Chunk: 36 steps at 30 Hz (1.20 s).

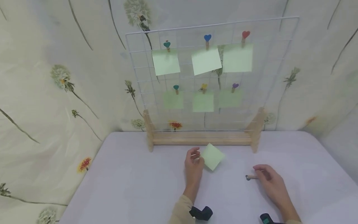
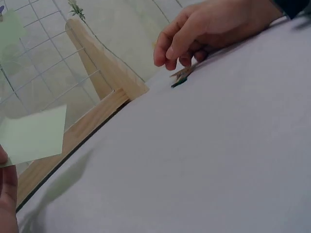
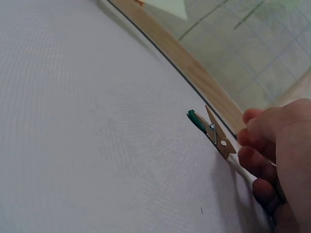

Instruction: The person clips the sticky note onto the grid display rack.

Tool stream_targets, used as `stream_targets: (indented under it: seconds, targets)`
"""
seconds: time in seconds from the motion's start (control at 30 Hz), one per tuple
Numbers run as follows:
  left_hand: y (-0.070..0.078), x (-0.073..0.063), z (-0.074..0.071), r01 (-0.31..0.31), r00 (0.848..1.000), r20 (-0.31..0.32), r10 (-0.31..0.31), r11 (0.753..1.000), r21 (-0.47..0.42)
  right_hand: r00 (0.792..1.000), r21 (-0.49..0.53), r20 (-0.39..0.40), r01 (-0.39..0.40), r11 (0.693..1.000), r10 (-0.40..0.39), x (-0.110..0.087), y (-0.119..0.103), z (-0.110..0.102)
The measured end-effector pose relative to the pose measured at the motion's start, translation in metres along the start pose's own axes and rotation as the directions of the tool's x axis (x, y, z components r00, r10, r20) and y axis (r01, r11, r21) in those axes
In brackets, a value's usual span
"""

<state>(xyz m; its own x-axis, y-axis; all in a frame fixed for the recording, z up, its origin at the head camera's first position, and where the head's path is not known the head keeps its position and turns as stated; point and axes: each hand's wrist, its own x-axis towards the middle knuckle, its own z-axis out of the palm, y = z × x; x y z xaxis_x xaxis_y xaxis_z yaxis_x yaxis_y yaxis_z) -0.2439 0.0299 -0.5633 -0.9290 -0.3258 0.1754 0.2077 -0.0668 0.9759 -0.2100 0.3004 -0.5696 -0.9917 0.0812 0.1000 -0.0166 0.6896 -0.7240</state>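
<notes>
Between thumb and fingers, my left hand pinches a pale green paper note by its edge, above the table in front of the rack. In the left wrist view the note stands out beyond the thumb. A wooden clothespin with a dark green end lies on the table to the right. My right hand hovers beside it, fingers loosely bent. The right wrist view shows the clothespin just off the fingertips, with a small gap, and nothing visible in that hand.
A white wire grid stands in a wooden base at the table's back. Two rows of green notes, such as one at upper right, hang there under heart-topped clothespins. A flower-patterned cloth covers the background. The white table spreads in front.
</notes>
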Motion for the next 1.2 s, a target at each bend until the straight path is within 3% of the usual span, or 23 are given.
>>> stream_targets:
  seconds: [0.2,0.43,0.6,0.8,0.93,1.07,1.2]
  targets:
    - [0.007,0.018,-0.020,-0.014,0.999,0.031,0.014,1.000,0.021,1.000,-0.069,0.028,0.003,0.998,-0.001,-0.007,0.000,0.001]
    - [0.008,0.033,-0.042,0.047,0.998,0.028,-0.048,0.999,0.027,0.998,-0.096,0.011,0.062,0.993,-0.061,-0.014,0.002,0.001]
    - [0.013,0.039,-0.048,0.050,0.998,0.041,-0.048,0.998,-0.035,0.988,-0.091,-0.009,0.153,0.984,-0.155,-0.016,0.005,0.002]
    - [0.022,0.048,-0.053,0.056,0.998,0.008,-0.056,0.998,-0.001,0.971,-0.103,0.039,0.239,0.965,-0.236,-0.012,0.006,0.001]
    - [0.024,0.057,-0.059,0.024,1.000,0.011,-0.024,1.000,0.003,0.956,-0.076,0.077,0.288,0.955,-0.282,-0.005,0.006,-0.001]
    - [0.024,0.065,-0.065,-0.007,1.000,-0.013,0.007,1.000,0.005,0.950,-0.076,0.106,0.303,0.950,-0.294,-0.002,0.008,0.000]
    - [0.024,0.070,-0.069,-0.015,0.999,-0.039,0.016,1.000,0.020,0.952,-0.088,0.077,0.302,0.949,-0.296,-0.003,0.010,0.005]
